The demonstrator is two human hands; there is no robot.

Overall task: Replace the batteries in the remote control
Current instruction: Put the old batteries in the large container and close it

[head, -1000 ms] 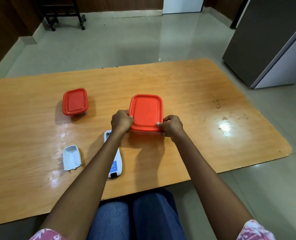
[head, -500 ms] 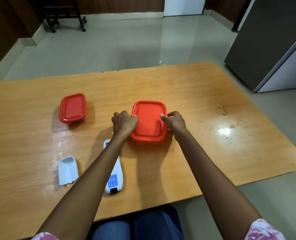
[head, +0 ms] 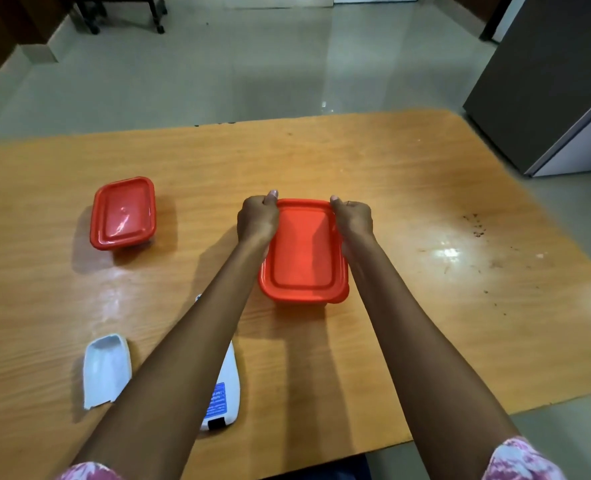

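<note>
hands: left hand (head: 257,220) and right hand (head: 352,220) are each clamped on a far corner of the big red rectangular plastic tub (head: 304,251) mid-frame, thumbs on the lid rim, fingers curled down the sides
what changed: a second ago they were pinching the near corners, then the long sides, now the far end, so they've gone right round the rim
meaning: I reckon the lid seal is being worked; can't tell if it's popping off or snapping on
remote: white plastic remote control (head: 223,400) sits face down at lower centre, half hidden by the left forearm
cover: white curved battery cover (head: 105,370) lies off at lower left on the wooden bench (head: 425,306)
also: smaller red lidded plastic tub (head: 123,213) at upper left, lid on
</note>
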